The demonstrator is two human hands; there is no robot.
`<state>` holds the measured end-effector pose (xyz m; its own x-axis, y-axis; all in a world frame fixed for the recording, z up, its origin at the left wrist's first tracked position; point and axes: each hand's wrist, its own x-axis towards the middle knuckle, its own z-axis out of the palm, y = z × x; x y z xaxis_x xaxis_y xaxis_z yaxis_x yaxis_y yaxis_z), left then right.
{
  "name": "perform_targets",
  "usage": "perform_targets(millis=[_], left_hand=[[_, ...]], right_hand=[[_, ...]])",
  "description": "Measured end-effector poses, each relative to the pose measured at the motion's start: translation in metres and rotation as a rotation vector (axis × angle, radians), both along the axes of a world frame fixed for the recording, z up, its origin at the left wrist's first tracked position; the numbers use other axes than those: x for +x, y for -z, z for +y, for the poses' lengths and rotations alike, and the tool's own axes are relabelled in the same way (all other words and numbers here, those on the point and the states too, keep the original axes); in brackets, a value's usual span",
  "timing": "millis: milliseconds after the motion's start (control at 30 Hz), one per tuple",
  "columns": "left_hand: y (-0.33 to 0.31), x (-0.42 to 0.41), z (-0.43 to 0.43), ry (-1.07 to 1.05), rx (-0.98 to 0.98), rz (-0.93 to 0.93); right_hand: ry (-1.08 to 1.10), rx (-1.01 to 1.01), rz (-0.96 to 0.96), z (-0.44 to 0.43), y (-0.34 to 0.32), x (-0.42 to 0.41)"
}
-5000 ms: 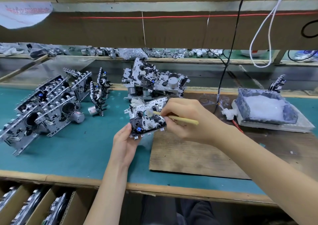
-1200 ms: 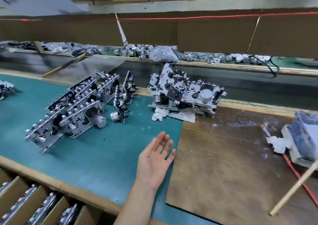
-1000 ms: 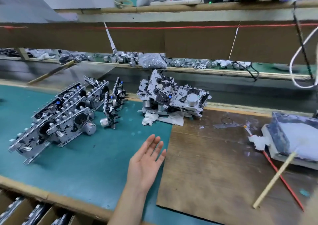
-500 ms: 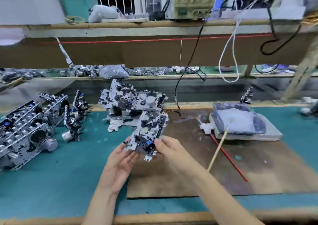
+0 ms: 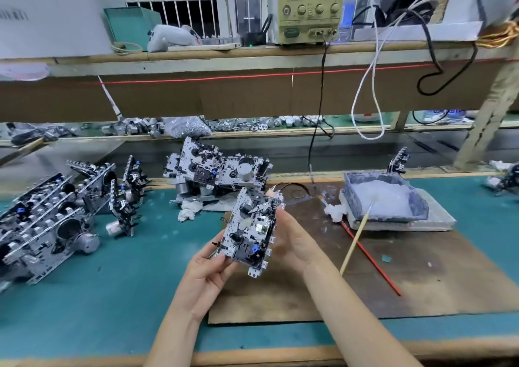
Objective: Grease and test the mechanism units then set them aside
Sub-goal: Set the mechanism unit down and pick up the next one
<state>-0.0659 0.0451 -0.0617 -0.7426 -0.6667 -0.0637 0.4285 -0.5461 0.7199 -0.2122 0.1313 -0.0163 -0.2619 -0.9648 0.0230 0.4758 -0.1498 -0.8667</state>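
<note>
Grip is applied from both sides to one mechanism unit (image 5: 252, 230), which is held clear of the bench (image 5: 126, 296) above its middle, over the left edge of a wooden board (image 5: 421, 282), with its parts side turned towards the camera. The left hand (image 5: 206, 279) is curled round the unit's lower left corner, and the right hand (image 5: 295, 243) is wrapped round its right edge, with most of its fingers hidden behind the plate. Just behind the held unit, a pile of further units (image 5: 216, 170) is heaped at the far edge, with a crumpled white rag (image 5: 189, 212) at its foot. A long row of units (image 5: 50, 220) is leaned together towards the left end of the bench. On the board's far right part a tray of white grease (image 5: 384, 201) is set, and a pale stick (image 5: 354, 243) is propped with its tip in the grease. A thin red rod (image 5: 370, 260) is laid flat on the board beneath the stick. A black cable (image 5: 317, 130) is hung from a power supply (image 5: 309, 7) on the upper shelf down to the board's far edge, just behind the unit.
</note>
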Motion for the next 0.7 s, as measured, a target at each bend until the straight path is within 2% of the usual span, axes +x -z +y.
perform_targets(millis=[67,167,300,367,433,467,600,700], left_hand=[[0.000,0.001,-0.001,-0.002,0.007,0.012],[0.000,0.001,-0.002,0.002,0.015,0.013],[0.001,0.000,-0.003,-0.030,0.037,0.036],[0.001,0.001,-0.005,-0.066,0.039,0.028],[0.003,0.003,-0.008,-0.084,0.032,0.004],[0.003,0.003,-0.008,-0.083,0.029,-0.008],[0.003,0.002,-0.006,-0.047,0.005,-0.047],[0.002,0.001,-0.006,-0.026,-0.003,-0.051]], right_hand=[[0.021,-0.005,-0.050,-0.006,0.003,0.002],[0.036,0.007,-0.020,-0.010,0.004,0.001],[0.022,0.064,0.233,-0.007,0.000,-0.009],[0.134,0.183,0.280,-0.013,-0.003,-0.015],[0.236,0.267,0.157,-0.021,-0.008,-0.020],[0.273,0.294,0.160,-0.023,-0.013,-0.021],[0.408,0.325,0.378,-0.033,-0.019,-0.028],[0.494,0.329,0.416,-0.040,-0.020,-0.034]])
